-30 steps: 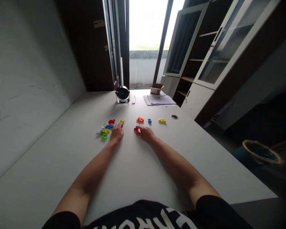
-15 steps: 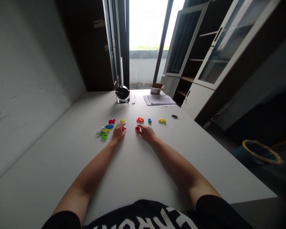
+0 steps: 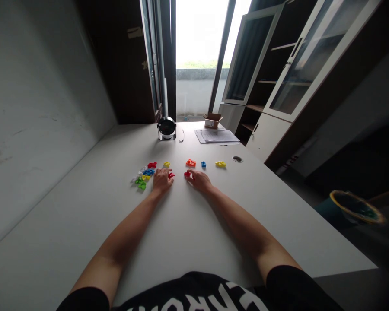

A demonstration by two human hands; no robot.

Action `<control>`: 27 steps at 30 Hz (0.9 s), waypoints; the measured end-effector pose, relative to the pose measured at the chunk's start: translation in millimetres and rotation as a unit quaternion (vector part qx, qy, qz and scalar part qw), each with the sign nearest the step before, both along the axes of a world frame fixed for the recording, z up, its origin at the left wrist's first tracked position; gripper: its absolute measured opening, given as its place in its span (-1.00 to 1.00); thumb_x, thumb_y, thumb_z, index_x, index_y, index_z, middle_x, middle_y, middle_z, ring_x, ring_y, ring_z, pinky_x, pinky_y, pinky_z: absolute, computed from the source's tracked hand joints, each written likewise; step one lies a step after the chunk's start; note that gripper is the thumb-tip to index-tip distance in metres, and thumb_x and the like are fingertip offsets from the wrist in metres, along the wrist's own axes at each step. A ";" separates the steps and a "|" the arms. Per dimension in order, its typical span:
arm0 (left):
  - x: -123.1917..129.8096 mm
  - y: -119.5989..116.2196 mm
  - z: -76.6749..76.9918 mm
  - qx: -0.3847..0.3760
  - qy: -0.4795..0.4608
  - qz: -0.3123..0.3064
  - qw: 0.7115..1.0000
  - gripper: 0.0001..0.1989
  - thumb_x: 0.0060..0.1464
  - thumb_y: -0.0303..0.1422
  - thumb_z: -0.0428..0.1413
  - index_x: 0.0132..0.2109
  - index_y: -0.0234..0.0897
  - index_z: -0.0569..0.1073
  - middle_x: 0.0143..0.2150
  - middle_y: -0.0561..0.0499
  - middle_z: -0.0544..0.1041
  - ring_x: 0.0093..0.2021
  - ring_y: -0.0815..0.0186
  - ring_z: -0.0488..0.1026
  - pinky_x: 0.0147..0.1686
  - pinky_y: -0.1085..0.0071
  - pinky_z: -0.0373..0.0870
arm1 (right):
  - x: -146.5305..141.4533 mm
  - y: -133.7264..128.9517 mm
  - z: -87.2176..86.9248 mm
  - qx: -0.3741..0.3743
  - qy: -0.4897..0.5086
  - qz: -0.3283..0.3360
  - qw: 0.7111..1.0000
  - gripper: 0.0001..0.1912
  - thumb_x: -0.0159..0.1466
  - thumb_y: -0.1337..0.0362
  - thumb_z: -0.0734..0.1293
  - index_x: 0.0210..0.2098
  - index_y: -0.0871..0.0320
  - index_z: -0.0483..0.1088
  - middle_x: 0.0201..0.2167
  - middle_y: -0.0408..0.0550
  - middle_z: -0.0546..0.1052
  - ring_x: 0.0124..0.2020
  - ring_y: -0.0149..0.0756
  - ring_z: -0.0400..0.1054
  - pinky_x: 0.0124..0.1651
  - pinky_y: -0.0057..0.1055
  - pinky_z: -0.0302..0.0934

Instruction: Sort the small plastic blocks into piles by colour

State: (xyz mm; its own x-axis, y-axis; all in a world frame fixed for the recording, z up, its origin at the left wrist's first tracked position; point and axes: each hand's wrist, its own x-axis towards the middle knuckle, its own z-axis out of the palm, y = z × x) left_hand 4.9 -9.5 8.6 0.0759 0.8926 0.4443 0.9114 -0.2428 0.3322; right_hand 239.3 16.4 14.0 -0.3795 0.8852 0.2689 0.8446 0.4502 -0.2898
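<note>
Bracketing a narrow gap, the two hands work over the white bench [image 3: 181,224], and here's the left hand [image 3: 162,181], thumb and finger closed on a small red piece [image 3: 171,175]. Across from it, the right hand [image 3: 199,180] has fingertips pinched on another red bit [image 3: 187,174]. Those two are apart, not joined, so this looks mid-work, with plenty lying loose. Both are glossy, bright and knobbly; their finer shape is too small to tell.

Just left of the left fingers sits a jumble: green pieces [image 3: 141,184], pale pieces [image 3: 134,179], a yellow chip [image 3: 145,177], blue pieces [image 3: 149,172], and at its far side a red knob [image 3: 152,165]. Just beyond the left fingertips, a lone yellow piece [image 3: 166,164]. Past the right fingers, three stand separately: an orange-red block [image 3: 190,163], a blue block [image 3: 203,164], and out to the right, a long yellow one [image 3: 220,164].

Well beyond the fingers, a round black device [image 3: 167,126], papers [image 3: 218,136] and an open carton [image 3: 212,122].
</note>
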 end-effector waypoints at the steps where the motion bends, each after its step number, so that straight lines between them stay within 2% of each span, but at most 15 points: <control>1: 0.5 0.1 0.3 0.004 -0.005 -0.016 1.000 -0.61 0.12 -0.39 0.17 0.12 -0.21 0.47 -0.01 -0.14 0.55 0.09 0.01 0.37 0.13 0.13 0.27 | 0.1 0.2 -0.4 0.001 0.001 0.000 1.000 -0.64 0.44 0.06 0.21 0.11 0.02 0.43 -0.21 -0.06 0.63 -0.26 -0.27 0.47 -0.25 -0.46 0.14; 5: 2.9 -0.9 2.0 0.020 -0.024 -0.069 0.997 -0.60 0.13 -0.46 0.14 0.14 -0.20 0.45 0.00 -0.13 0.56 0.09 0.03 0.39 0.14 0.12 0.30 | 1.3 2.9 -3.2 0.007 0.020 0.005 1.000 -0.64 0.43 0.07 0.21 0.13 0.01 0.43 -0.24 -0.06 0.62 -0.28 -0.27 0.46 -0.26 -0.45 0.13; 8: 4.8 -2.7 4.1 0.034 -0.035 -0.099 0.994 -0.59 0.15 -0.48 0.12 0.14 -0.20 0.43 0.03 -0.11 0.55 0.08 0.04 0.41 0.15 0.11 0.33 | 2.2 5.0 -4.6 -0.007 0.060 0.000 0.998 -0.63 0.40 0.08 0.25 0.12 0.04 0.45 -0.34 -0.09 0.60 -0.34 -0.28 0.43 -0.26 -0.45 0.13; 12: 7.7 -5.5 7.9 0.035 -0.050 -0.122 0.991 -0.60 0.16 -0.48 0.12 0.15 -0.18 0.42 0.01 -0.10 0.54 0.07 0.05 0.43 0.15 0.07 0.36 | 0.8 6.5 -3.8 -0.043 0.162 -0.009 0.986 -0.64 0.39 0.04 0.22 -0.06 0.09 0.53 -0.48 -0.14 0.54 -0.46 -0.33 0.36 -0.31 -0.45 0.14; 15: 9.7 -7.2 10.5 0.035 -0.054 -0.130 0.989 -0.62 0.18 -0.47 0.12 0.13 -0.16 0.43 0.01 -0.10 0.53 0.08 0.06 0.44 0.15 0.05 0.38 | -1.4 7.9 -0.9 -0.078 0.222 0.018 0.972 -0.61 0.36 -0.01 0.23 -0.17 0.13 0.55 -0.45 -0.11 0.56 -0.44 -0.32 0.37 -0.32 -0.44 0.17; 19: 11.9 -9.4 13.2 0.039 -0.055 -0.154 0.986 -0.65 0.19 -0.46 0.13 0.11 -0.15 0.42 0.02 -0.08 0.52 0.09 0.07 0.43 0.13 0.07 0.39 | -2.8 10.6 4.5 -0.139 0.247 0.057 0.957 -0.57 0.32 -0.08 0.27 -0.23 0.14 0.56 -0.39 -0.08 0.60 -0.38 -0.29 0.41 -0.29 -0.43 0.20; 27: 13.8 -13.2 16.0 0.026 -0.025 -0.165 0.986 -0.70 0.22 -0.45 0.11 0.08 -0.17 0.41 -0.01 -0.06 0.52 0.03 0.11 0.46 0.09 0.14 0.41 | -16.2 -1.9 11.3 -0.183 0.274 0.029 0.944 -0.48 0.25 -0.18 0.31 -0.23 0.16 0.58 -0.37 -0.05 0.58 -0.34 -0.26 0.41 -0.35 -0.44 0.17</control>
State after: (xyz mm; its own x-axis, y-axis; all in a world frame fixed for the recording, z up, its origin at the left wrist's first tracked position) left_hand 18.7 -22.7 24.5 0.3356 0.7985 0.4998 0.7629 -0.5416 0.3531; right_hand 223.1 14.5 25.3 -0.3233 0.9387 0.1200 0.4995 0.2770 -0.8208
